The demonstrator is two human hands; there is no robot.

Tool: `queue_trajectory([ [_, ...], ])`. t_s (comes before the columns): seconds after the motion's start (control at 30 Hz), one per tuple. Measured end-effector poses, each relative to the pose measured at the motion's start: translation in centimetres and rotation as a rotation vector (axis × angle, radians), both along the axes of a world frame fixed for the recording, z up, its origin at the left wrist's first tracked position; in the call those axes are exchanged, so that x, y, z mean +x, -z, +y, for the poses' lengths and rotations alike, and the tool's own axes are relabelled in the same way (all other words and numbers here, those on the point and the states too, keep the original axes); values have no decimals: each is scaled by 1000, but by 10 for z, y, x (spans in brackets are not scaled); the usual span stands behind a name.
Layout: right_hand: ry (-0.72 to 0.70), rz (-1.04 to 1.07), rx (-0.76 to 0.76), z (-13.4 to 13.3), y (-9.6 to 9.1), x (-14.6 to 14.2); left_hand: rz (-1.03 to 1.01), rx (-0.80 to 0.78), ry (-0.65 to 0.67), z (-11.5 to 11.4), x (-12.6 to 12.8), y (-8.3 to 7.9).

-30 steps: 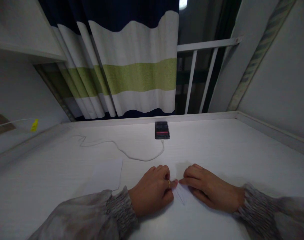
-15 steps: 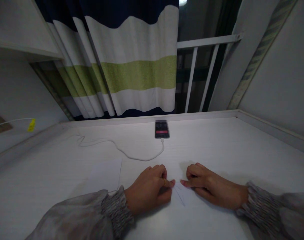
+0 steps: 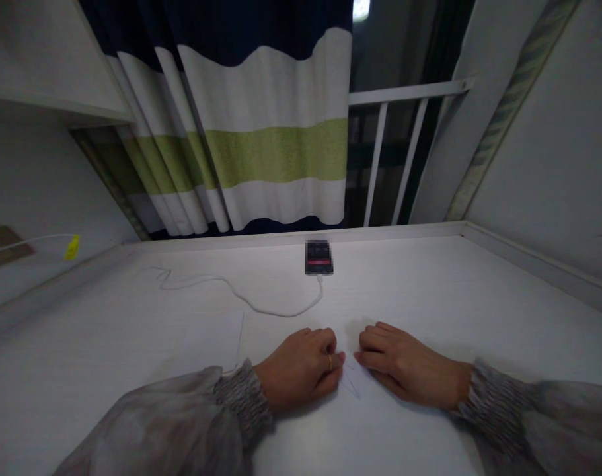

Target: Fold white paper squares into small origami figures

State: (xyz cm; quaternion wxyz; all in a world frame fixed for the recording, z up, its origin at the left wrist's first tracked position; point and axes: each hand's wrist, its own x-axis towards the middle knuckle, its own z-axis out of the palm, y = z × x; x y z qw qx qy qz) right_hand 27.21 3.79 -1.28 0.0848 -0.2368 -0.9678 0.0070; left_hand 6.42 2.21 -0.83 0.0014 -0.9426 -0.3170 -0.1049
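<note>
Where I saw the fingertips all but meet one second ago, I now log a gap. Items, left to right: loose white sheet [image 3: 214,340], flat, its near edge behind the left sleeve [image 3: 182,410]. Left hand [image 3: 301,369], ringed, fingers curled, fingertip at the folded paper's left side; whether it pinches, I cannot tell. Folded paper [image 3: 351,378], thin-lined, on the table between both hands. Right hand [image 3: 407,365], fingers bent together at the paper's right; grip unclear to me.
</note>
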Motion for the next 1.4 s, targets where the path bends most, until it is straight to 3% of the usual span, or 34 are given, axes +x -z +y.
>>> queue_trajectory([
  [0.17, -33, 38, 18, -1, 3, 0, 64, 49, 142, 3, 1, 2],
  [0.37, -2, 45, -48, -4, 0, -3, 115, 56, 110, -2, 9, -3],
  [0.73, 31, -47, 24, -10, -1, -12, 142, 91, 242, -7, 23, -5],
  [0.9, 40, 37, -112, -6, -7, -7, 82, -11, 152, -2, 13, -5],
  [1.03, 36, 135, -319, -1, -9, -4, -129, -241, 103, 6, 3, 2],
  [1.2, 163, 223, -370, 0, -3, -5, -362, -434, -9, 10, 2, 11],
  [1.4, 164, 288, -402, 1, 3, -6, -456, -558, -161, 9, 9, 12],
])
